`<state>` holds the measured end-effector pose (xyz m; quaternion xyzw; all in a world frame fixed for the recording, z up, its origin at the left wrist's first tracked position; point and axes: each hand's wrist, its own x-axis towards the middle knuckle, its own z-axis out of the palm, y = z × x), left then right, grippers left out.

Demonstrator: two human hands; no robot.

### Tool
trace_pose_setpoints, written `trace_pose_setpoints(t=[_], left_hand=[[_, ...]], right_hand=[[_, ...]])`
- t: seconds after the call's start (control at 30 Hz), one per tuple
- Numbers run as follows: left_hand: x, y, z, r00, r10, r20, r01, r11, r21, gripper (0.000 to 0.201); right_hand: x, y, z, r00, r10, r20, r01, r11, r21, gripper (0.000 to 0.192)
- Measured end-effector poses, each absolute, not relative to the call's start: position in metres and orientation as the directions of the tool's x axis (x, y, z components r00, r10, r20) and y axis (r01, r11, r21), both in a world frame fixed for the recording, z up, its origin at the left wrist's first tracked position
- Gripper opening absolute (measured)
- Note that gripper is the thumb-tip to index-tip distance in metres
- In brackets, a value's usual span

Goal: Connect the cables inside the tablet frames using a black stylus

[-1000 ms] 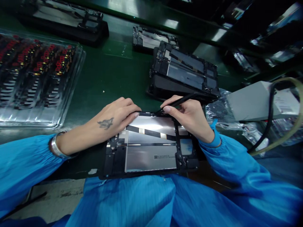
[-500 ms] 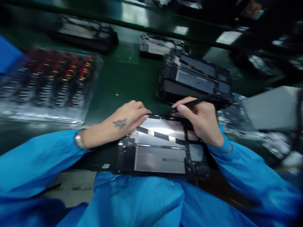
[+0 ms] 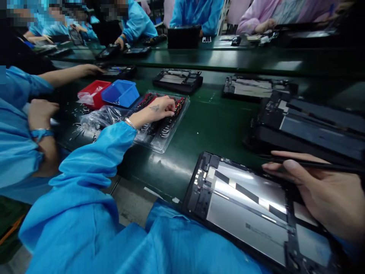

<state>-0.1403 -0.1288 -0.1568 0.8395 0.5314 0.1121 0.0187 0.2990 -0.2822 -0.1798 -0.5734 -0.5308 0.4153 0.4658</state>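
Note:
My left hand (image 3: 160,109) is stretched out over a clear plastic tray (image 3: 159,146) holding rows of small black parts with red and yellow ends. Its fingertips are pinched together at the tray's right rows; whatever they grip is hidden. My right hand (image 3: 322,186) is closed around slim black tweezers (image 3: 310,164), their tip pointing left above the table. Below that hand lies an opened tablet (image 3: 248,217), its silver inside and dark ribbon cable facing up. The tablet is tilted at the table's near edge, against my blue clothing.
Behind my right hand lies a stack of opened tablets (image 3: 319,125). More tablet bodies (image 3: 177,78) line the back. A red bin (image 3: 95,91), a blue bin (image 3: 122,93) and a plastic bag (image 3: 101,118) sit left of the tray. A co-worker's arm (image 3: 71,72) reaches in there.
My left hand has left the tablet's top edge and moved left to the parts tray. The view has swung left and up. My right hand still holds the tweezers by the tablet.

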Motion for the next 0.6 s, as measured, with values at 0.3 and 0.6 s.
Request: trace_pose_setpoints(t=[0.3,0.6], left_hand=[[-0.131,-0.135,-0.164,0.475,0.853,0.217,0.861,-0.501,0.087,0.006],[-0.133,-0.165,-0.128,0.343,0.905,0.252,0.886,-0.401,0.234,0.016]], right_hand=[[0.294,-0.282,-0.174,-0.019,0.999,0.046,0.153,0.048,-0.987,0.025],[0.292,-0.285,-0.169,-0.053,0.959,0.279,0.404,0.276,-0.872,0.029]])
